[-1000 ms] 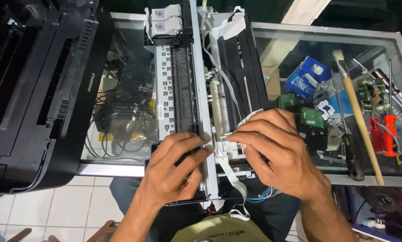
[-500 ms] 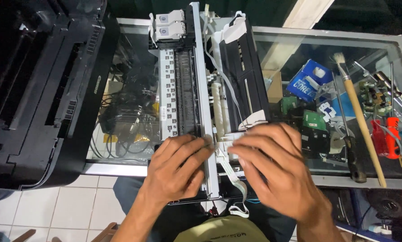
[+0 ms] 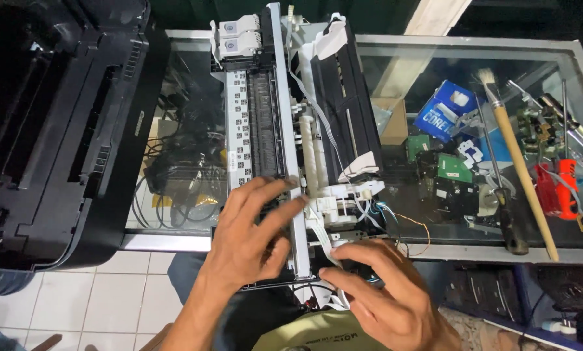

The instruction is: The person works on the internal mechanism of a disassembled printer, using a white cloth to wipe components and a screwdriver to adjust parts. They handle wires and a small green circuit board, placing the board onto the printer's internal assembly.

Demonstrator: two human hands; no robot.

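Hands: my left hand [image 3: 249, 237], fingers spread wide, lies flat on the near end of the stripped grey-and-black printer mechanism [image 3: 285, 123]. My right hand [image 3: 379, 292], fingers narrowed, pinches a flat white ribbon cable [image 3: 323, 244] at that same end. The mechanism lies along the glass-topped desk [image 3: 395, 58]. Left of it: black printer housing [image 3: 51, 130]. Right, well apart: long wooden-handled brush [image 3: 519, 162], red-handled tool [image 3: 561, 188], blue box [image 3: 442, 112].

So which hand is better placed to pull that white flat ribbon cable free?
Probably the right hand: its fingertips already pinch the white ribbon cable, while the left hand lies flat, bracing the printer mechanism's metal rail.
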